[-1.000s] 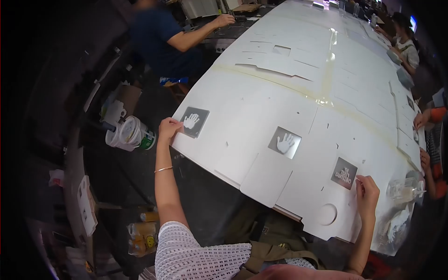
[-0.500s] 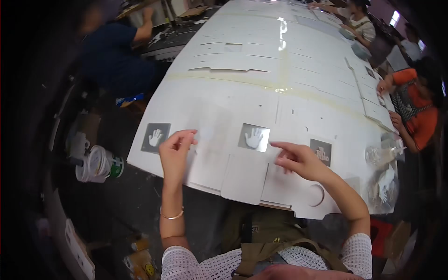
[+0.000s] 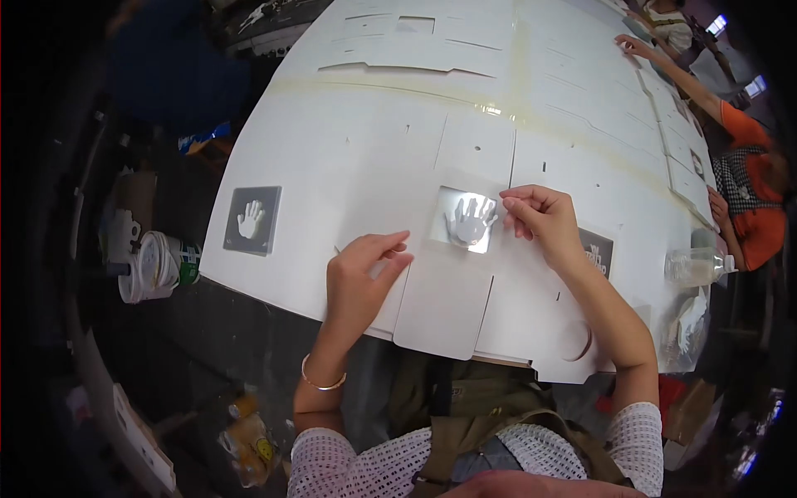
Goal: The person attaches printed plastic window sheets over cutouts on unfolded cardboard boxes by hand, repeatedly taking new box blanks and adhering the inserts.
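A square metallic plate with a pale hand-shaped figure [image 3: 470,220] lies on the white board in front of me, bright with reflected light. My right hand [image 3: 544,220] is at its upper right corner, thumb and forefinger pinched together. Whatever is between those fingertips, if anything, is too small to make out. My left hand [image 3: 365,270] hovers lower left of the plate, fingers loosely bent and thumb apart, holding nothing. Farther left lies a dark grey plate with a white hand shape [image 3: 251,220]. Partly behind my right wrist is a grey plate with pale lettering [image 3: 599,251].
White cardboard sheets [image 3: 365,149] with slots and tape cover the table. A clear plastic bottle [image 3: 696,266] and a clear bag [image 3: 687,328] are at the right edge. White buckets [image 3: 154,266] stand at left. A co-worker in orange [image 3: 755,224] reaches over the right side.
The view has shifted downward. My right hand has risen to the middle plate's upper right corner and its fingers have closed; my left hand has moved right and lower. The plate now reflects more brightly.
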The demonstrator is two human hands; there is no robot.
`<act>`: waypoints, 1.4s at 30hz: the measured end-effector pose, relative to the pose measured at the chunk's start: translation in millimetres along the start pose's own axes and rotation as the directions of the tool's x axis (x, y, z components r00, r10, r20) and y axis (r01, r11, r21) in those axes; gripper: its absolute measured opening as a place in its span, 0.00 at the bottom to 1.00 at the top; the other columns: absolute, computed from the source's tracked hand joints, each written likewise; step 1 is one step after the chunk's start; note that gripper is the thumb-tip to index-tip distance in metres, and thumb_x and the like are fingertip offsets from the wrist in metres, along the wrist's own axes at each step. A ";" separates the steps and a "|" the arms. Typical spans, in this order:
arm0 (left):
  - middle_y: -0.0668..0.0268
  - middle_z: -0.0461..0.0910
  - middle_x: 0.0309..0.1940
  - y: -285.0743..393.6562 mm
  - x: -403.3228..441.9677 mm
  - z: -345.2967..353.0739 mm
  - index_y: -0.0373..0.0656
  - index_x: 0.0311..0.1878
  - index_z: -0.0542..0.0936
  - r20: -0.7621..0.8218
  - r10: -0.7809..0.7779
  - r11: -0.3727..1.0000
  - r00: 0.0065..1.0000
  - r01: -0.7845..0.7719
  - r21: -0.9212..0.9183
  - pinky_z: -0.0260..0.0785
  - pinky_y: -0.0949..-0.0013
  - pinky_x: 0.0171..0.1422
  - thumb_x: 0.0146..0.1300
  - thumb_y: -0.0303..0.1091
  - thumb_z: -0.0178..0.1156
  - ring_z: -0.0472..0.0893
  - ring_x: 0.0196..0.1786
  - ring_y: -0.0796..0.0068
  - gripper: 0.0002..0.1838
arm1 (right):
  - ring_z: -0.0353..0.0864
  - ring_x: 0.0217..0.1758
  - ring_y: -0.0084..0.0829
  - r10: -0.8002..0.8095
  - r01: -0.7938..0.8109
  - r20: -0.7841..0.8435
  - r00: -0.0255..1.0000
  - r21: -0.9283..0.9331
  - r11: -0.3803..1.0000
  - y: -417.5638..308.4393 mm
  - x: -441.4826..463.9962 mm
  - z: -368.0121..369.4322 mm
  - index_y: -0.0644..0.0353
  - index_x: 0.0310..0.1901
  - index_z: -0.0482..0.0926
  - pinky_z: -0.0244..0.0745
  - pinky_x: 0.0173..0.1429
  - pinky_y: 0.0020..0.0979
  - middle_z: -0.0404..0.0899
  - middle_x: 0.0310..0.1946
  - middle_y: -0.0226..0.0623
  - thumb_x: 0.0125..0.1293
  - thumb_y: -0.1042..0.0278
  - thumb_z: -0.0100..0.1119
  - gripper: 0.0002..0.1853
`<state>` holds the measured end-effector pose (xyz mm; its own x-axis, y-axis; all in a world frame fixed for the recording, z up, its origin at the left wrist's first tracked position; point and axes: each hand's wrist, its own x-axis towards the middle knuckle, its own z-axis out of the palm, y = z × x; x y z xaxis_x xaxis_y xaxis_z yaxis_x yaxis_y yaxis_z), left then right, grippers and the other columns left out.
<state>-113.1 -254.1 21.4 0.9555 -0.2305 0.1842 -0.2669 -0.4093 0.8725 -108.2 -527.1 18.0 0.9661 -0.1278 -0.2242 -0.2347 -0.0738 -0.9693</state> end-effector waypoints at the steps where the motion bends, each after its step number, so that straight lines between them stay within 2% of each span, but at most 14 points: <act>1: 0.61 0.83 0.34 -4.1 -0.5 0.0 0.38 0.45 0.83 0.057 0.110 0.991 0.992 -0.113 0.068 0.73 0.70 0.40 0.53 0.31 0.69 0.81 0.36 0.69 0.15 | 0.71 0.18 0.14 0.014 -0.014 0.011 1.000 0.007 1.000 3.3 3.1 0.6 0.66 0.42 0.82 0.63 0.21 0.17 0.81 0.22 0.32 0.65 0.72 0.60 0.08; 2: 0.60 0.83 0.37 -7.2 -0.8 0.1 0.38 0.44 0.83 0.121 0.213 0.965 0.969 -0.228 0.127 0.74 0.69 0.42 0.51 0.32 0.71 0.82 0.39 0.66 0.16 | 0.71 0.18 0.14 0.027 -0.027 0.023 0.999 0.013 1.000 6.4 6.1 1.6 0.66 0.42 0.82 0.63 0.22 0.17 0.81 0.23 0.32 0.65 0.72 0.60 0.08; 5: 0.58 0.83 0.41 -8.6 -0.7 1.9 0.37 0.44 0.83 0.186 0.210 0.953 0.960 -0.244 0.182 0.76 0.67 0.46 0.45 0.27 0.72 0.82 0.41 0.62 0.19 | 0.74 0.20 0.16 0.000 0.001 0.047 0.999 -0.025 1.000 8.8 13.0 4.8 0.69 0.40 0.82 0.66 0.23 0.18 0.82 0.23 0.36 0.65 0.74 0.59 0.07; 12: 0.60 0.82 0.44 -14.4 8.9 -0.6 0.38 0.44 0.82 0.282 0.269 0.914 0.921 -0.336 0.227 0.76 0.67 0.45 0.43 0.31 0.73 0.82 0.42 0.62 0.22 | 0.73 0.20 0.15 0.018 -0.017 0.068 0.998 -0.026 1.000 19.7 19.9 3.8 0.68 0.42 0.82 0.65 0.22 0.16 0.83 0.25 0.34 0.66 0.75 0.59 0.07; 18: 0.65 0.82 0.46 -17.7 14.5 3.1 0.39 0.43 0.82 0.351 0.354 0.839 0.867 -0.461 0.290 0.76 0.68 0.42 0.40 0.42 0.72 0.81 0.40 0.65 0.25 | 0.74 0.20 0.16 0.043 -0.037 0.064 0.997 -0.095 0.995 12.9 22.3 4.8 0.68 0.42 0.82 0.66 0.23 0.16 0.83 0.25 0.36 0.66 0.75 0.59 0.07; 20: 0.67 0.82 0.46 -20.7 14.3 5.2 0.39 0.42 0.82 0.384 0.408 0.757 0.828 -0.542 0.365 0.74 0.70 0.40 0.42 0.46 0.70 0.79 0.40 0.71 0.25 | 0.73 0.19 0.15 0.036 -0.030 0.053 0.998 -0.107 0.994 12.9 22.2 6.3 0.68 0.42 0.82 0.66 0.23 0.16 0.83 0.24 0.36 0.66 0.75 0.58 0.07; 33: 0.70 0.82 0.45 -20.0 15.2 10.1 0.40 0.42 0.83 0.381 0.408 0.745 0.830 -0.544 0.386 0.73 0.71 0.39 0.41 0.47 0.71 0.78 0.40 0.71 0.26 | 0.70 0.18 0.14 0.002 -0.002 0.002 1.000 -0.135 0.991 15.3 17.8 10.5 0.66 0.41 0.83 0.65 0.23 0.17 0.82 0.22 0.33 0.66 0.76 0.57 0.06; 36: 0.66 0.83 0.44 -16.6 16.3 9.7 0.38 0.41 0.83 0.371 0.394 0.768 0.841 -0.522 0.370 0.75 0.67 0.41 0.38 0.44 0.72 0.80 0.39 0.66 0.26 | 0.69 0.20 0.13 -0.025 0.022 -0.008 1.000 -0.234 0.972 22.5 16.4 10.0 0.66 0.41 0.83 0.65 0.24 0.17 0.80 0.26 0.31 0.64 0.78 0.59 0.06; 38: 0.66 0.83 0.43 -17.3 16.5 9.9 0.39 0.41 0.83 0.357 0.375 0.798 0.856 -0.494 0.345 0.75 0.67 0.41 0.38 0.43 0.73 0.79 0.38 0.65 0.26 | 0.68 0.22 0.14 -0.259 0.245 0.001 0.966 -0.329 0.912 28.8 17.9 9.6 0.62 0.47 0.81 0.65 0.26 0.19 0.76 0.35 0.31 0.59 0.80 0.63 0.13; 39: 0.66 0.83 0.43 -17.1 16.4 10.0 0.39 0.41 0.83 0.358 0.385 0.791 0.851 -0.504 0.348 0.75 0.67 0.41 0.38 0.43 0.73 0.79 0.38 0.65 0.26 | 0.68 0.22 0.14 -0.270 0.253 -0.006 0.963 -0.327 0.910 26.6 16.7 9.3 0.62 0.47 0.81 0.65 0.26 0.19 0.76 0.35 0.31 0.59 0.80 0.63 0.13; 41: 0.65 0.84 0.43 -15.9 16.3 10.2 0.39 0.41 0.83 0.352 0.372 0.804 0.859 -0.487 0.340 0.75 0.67 0.41 0.38 0.39 0.73 0.79 0.38 0.65 0.24 | 0.67 0.23 0.18 -0.451 0.382 0.019 0.893 -0.561 0.734 18.0 11.6 11.4 0.58 0.52 0.78 0.65 0.27 0.21 0.68 0.41 0.33 0.54 0.83 0.65 0.22; 42: 0.65 0.84 0.43 -15.0 16.2 10.7 0.39 0.41 0.83 0.347 0.392 0.790 0.852 -0.505 0.346 0.75 0.67 0.41 0.38 0.39 0.73 0.79 0.38 0.65 0.24 | 0.67 0.23 0.18 -0.474 0.398 0.012 0.881 -0.562 0.725 16.6 8.8 9.2 0.58 0.52 0.78 0.65 0.27 0.21 0.68 0.41 0.33 0.54 0.83 0.65 0.22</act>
<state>-95.0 -261.2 6.5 0.6656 -0.6632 0.3423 -0.7372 -0.5129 0.4398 -102.5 -520.4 -0.9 0.9632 -0.0661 0.2606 0.1535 -0.6606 -0.7349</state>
